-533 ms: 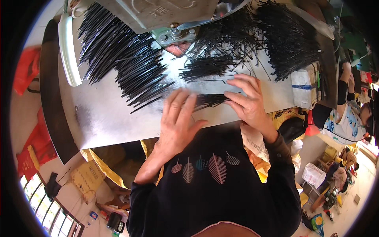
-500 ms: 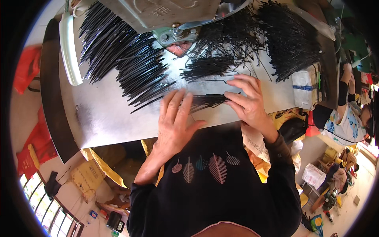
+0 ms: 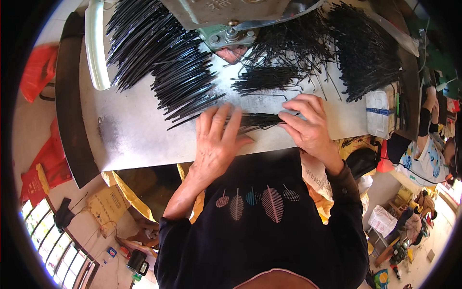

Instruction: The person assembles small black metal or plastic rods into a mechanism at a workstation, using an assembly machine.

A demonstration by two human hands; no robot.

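My left hand (image 3: 216,142) lies with its fingers stretched out over a small bundle of thin black rods (image 3: 262,121) near the front edge of the metal tabletop. At the other end of that bundle, my right hand (image 3: 310,125) pinches the rod ends between thumb and fingers. Just beyond my left fingertips, long straight black rods (image 3: 180,79) lie in a slanting row. Behind my right hand sits a pile of bent black rods (image 3: 264,79), with a single bent rod (image 3: 264,94) in front of it. My palm and fingers cover part of the bundle.
A machine with a bolted green head (image 3: 228,38) overhangs the table (image 3: 144,139). A white lamp (image 3: 98,53) stands at the left. More rods (image 3: 368,53) are heaped at the right, above a wrapped white block (image 3: 380,113). Another person's arm (image 3: 429,103) shows at far right.
The view has shifted a little, so the table sits further right and higher. Both hands stay at the bundle; my left hand has slid slightly left along the rods.
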